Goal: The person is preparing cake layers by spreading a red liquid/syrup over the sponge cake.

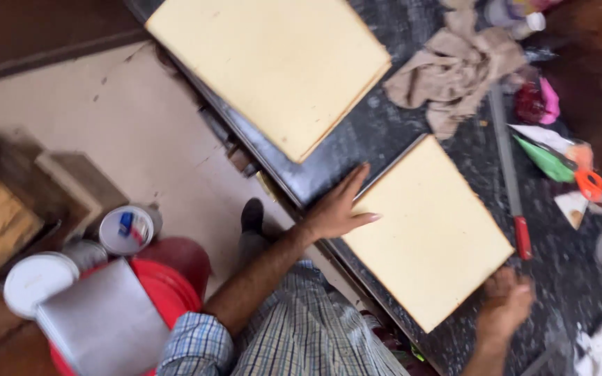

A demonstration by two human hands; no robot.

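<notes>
While the head camera looks steeply down over a dark worktop, both hands rest on one pale board.

Left hand (339,209): flat, palm down, fingers (353,182) straight and spread apart; it lies on the left corner of the near board, fingertips partly over the dark top beside it.

Right hand (506,303): at the board's near right corner, fingers curled together against the edge; blurred, so whether they grip the edge or only press it cannot be told.

Near board (430,233): pale yellow, rectangular, lying flat and turned at an angle on the worktop, between the two hands.

Far boards (273,66): a larger stack of the same pale sheets, flat on the worktop, well apart from the hands.

Worktop (377,136): dark speckled surface with a metal front edge.

On the worktop: a crumpled beige cloth (454,69) beyond the near board; a long metal rule with a red end (513,188) just right of the board; a green and orange tool (566,167) further right.

Floor: pale floor (127,132) left of the worktop, with a red bucket (165,278), a grey sheet (102,324) leaning on it, and white tins (127,230).
</notes>
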